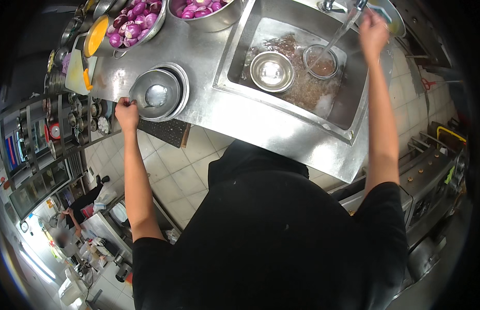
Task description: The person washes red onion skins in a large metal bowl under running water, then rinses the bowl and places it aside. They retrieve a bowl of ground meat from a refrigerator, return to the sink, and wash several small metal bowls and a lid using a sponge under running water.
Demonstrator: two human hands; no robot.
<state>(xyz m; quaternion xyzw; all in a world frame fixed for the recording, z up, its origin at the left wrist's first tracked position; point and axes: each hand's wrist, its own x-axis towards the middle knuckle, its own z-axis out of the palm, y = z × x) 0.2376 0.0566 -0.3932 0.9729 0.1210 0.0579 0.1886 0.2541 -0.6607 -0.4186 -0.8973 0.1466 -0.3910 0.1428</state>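
My left hand point(127, 114) grips the near left rim of a stainless steel bowl point(156, 95). That bowl rests inside another metal bowl point(184, 87) at the counter's front edge. Beyond the sink's right side, my right hand point(373, 35) is raised beside the running tap point(360, 4), blurred. Its fingers are at a pale blue-green item point(382, 14) over a metal bowl point(399, 23); whether they hold it is unclear. Water falls into the sink point(350, 97), where a steel bowl point(272, 71) and a clear round container point(320, 62) sit in brownish water.
Peeled red onions fill a colander point(156, 33) and a steel pot point(209, 23). An orange-handled knife point(87, 79) lies on a cutting board point(77, 73), near a container of orange contents point(96, 35). A person point(67, 232) is farther off at left. Stoves point(426, 174) stand right.
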